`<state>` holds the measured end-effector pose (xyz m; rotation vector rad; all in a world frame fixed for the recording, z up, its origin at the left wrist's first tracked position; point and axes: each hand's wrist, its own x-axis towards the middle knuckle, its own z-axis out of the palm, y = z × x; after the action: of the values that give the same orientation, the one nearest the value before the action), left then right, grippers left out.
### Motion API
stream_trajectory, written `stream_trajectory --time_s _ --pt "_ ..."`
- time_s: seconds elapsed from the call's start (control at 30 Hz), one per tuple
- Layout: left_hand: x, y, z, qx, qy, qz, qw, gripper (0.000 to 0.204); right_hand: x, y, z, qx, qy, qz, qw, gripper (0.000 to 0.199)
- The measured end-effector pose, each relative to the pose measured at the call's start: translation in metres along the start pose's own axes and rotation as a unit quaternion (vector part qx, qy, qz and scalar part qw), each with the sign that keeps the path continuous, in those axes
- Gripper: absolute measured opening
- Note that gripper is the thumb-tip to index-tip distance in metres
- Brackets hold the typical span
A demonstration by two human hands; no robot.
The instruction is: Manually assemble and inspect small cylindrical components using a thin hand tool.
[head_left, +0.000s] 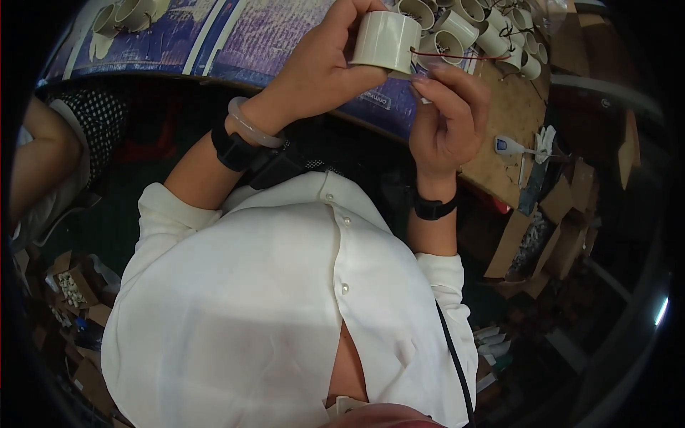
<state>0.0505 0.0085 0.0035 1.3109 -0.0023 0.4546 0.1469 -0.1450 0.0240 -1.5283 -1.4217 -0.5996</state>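
Observation:
A white cylindrical housing (386, 41), like a short cup, is tilted on its side in my left hand (308, 73). The thumb lies along its lower edge, and the other fingers are mostly behind it. From a small hole in its wall a thin red wire (457, 55) runs out to the right. Just below the wire is my right hand (451, 118), its thumb and fingertips drawn together close to the housing's rim. A tiny pale bit shows at those fingertips, too small to make out.
Many similar white housings (457, 28) with wires crowd the table's far right; two more (133, 14) stand far left. On the brown board (492, 96) lies a white bottle (508, 145) with a nozzle. Open cartons (524, 242) stand right. Another person's arm (44, 160) is at left.

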Motion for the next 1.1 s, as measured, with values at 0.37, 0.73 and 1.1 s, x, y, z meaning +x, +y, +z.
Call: stream_trajectory --time_s 0.37,0.73,1.1 --pt "0.044 -0.047 -0.011 0.208 0.036 0.522 0.827 0.053 -0.011 -0.026 0.027 0.376 0.146 0.317 0.858 0.015" --pt "0.056 -0.048 -0.014 0.201 0.069 0.626 0.750 0.055 -0.003 -0.031 0.020 0.411 0.109 0.370 0.826 0.013" --pt "0.007 0.006 -0.001 0.345 0.003 0.290 0.893 0.056 -0.003 -0.016 0.013 0.289 0.049 0.304 0.907 0.007"
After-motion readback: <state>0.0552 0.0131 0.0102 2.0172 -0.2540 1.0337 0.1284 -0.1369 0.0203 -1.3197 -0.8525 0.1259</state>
